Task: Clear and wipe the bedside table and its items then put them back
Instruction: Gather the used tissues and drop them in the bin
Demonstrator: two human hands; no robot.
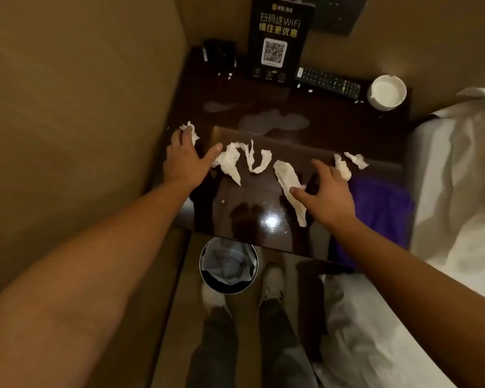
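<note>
Left hand: fingers spread and straight, laid flat at the left edge of the bedside table, fingertips on a crumpled tissue scrap; it grips nothing.
Black box: back left corner of the table, against the wall.
Wastebasket: on the floor just in front of the table, lined with a bag.
Twisted tissue strips: strewn across the middle of the glossy dark top, between the hands.
WiFi sign: upright at the back, with a QR code.
Wet smears: on the top in front of the sign.
Long tissue strip: under the right thumb.
Right hand: open, fingers splayed, pressing on tissue.
Remote control: flat at the back, right of the sign.
Purple cloth: front right corner, just beside the right hand.
White ashtray: back right corner.
Bed: white sheets, right of the table.
</note>
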